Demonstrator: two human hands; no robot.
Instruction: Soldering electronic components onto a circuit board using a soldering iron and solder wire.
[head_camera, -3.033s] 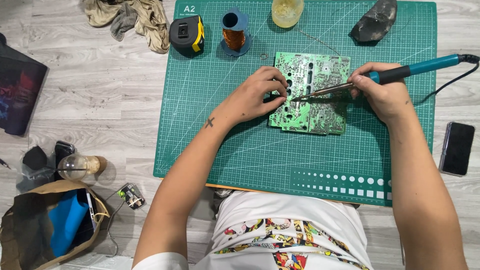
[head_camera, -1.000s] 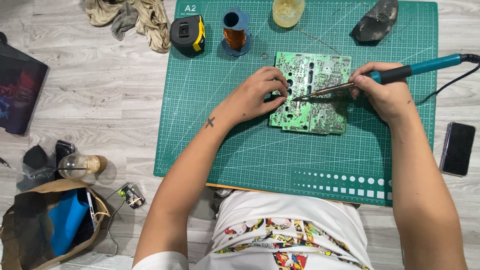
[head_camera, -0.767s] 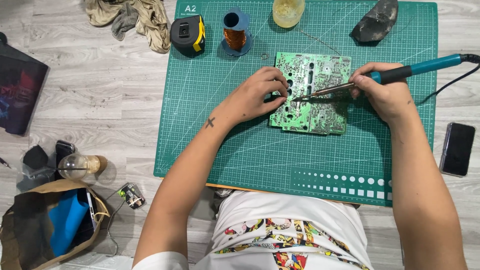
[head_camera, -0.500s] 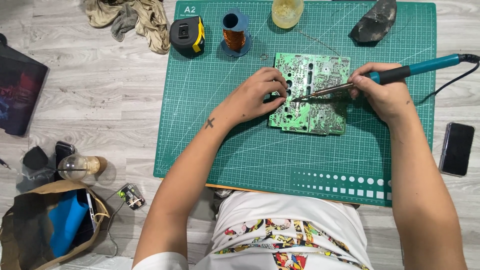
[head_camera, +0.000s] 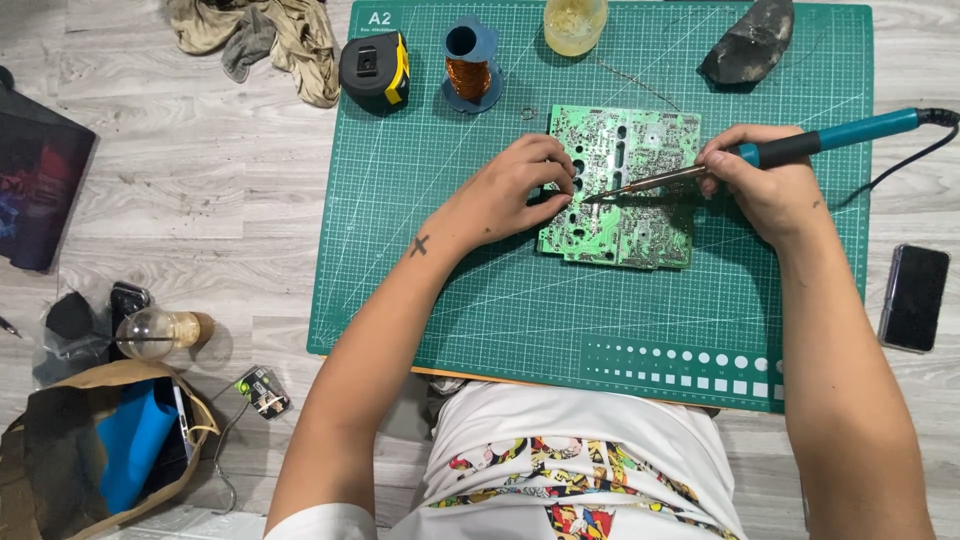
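Landmark: green mat (head_camera: 480, 300) on the floor (head_camera: 200, 200). Far left of the mat: one dark flat item (head_camera: 40, 190) at frame edge, one bulb (head_camera: 160, 332), one paper bag (head_camera: 100, 450) with something blue inside, one small gadget (head_camera: 263, 392) near the mat's lower-left corner. Above the mat's top-left corner: one rag (head_camera: 265, 35). On the mat's top edge, left to right: one tape measure (head_camera: 374, 68), one copper wire spool (head_camera: 470, 70), one jar (head_camera: 575, 22) of yellowish stuff, one dark lump (head_camera: 748, 42). Board (head_camera: 625, 190), one only, lies upper-centre of the mat, solder side up, roughly square, no real long axis. Left hand (head_camera: 510, 190) on the board's left edge, fingers curled down pinning it; can't tell whether it also pinches solder wire. Right hand (head_camera: 765, 185) just off the board's right edge, closed in a pen grip on one iron (head_camera: 790, 150). Iron's long axis runs nearly level, right to left, slightly downward toward the tip; tip sits on the board near its middle, close to the left fingertips. Cord (head_camera: 915, 155) leaves off the mat's right side. So board lies between both hands, left touching it, right reaching it only through the iron. Right of the mat: one phone (head_camera: 914, 298), screen dark.
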